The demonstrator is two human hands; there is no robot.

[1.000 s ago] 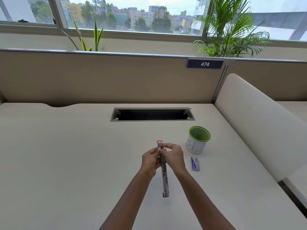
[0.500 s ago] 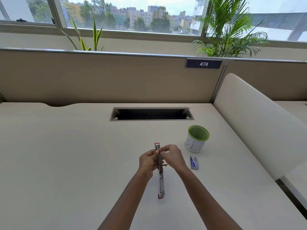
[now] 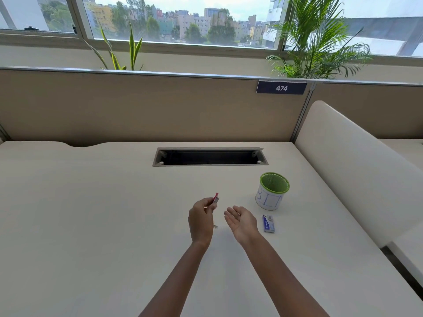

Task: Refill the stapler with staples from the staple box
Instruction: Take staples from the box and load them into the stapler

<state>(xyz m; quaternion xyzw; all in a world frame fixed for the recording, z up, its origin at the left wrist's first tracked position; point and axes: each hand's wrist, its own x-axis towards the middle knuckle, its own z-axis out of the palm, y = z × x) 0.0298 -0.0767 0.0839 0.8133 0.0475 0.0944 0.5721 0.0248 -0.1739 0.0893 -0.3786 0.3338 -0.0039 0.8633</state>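
The stapler [image 3: 215, 198], mostly hidden, sits pinched in the left hand [image 3: 201, 221] at frame centre, its red tip poking above the fingers. The right hand [image 3: 242, 221] hovers just right, palm up, fingers spread, empty. The staple box [image 3: 268, 223] lies on the desk [image 3: 91, 213] beside it, below the green cup [image 3: 272, 191].

Bright daylight came from the windows [image 3: 183, 21] at 12 o'clock; the desk [image 3: 91, 213] was evenly lit w/ only faint, soft shadows. Wide-angle bowing showed at the edges, and the hands looked slightly soft.
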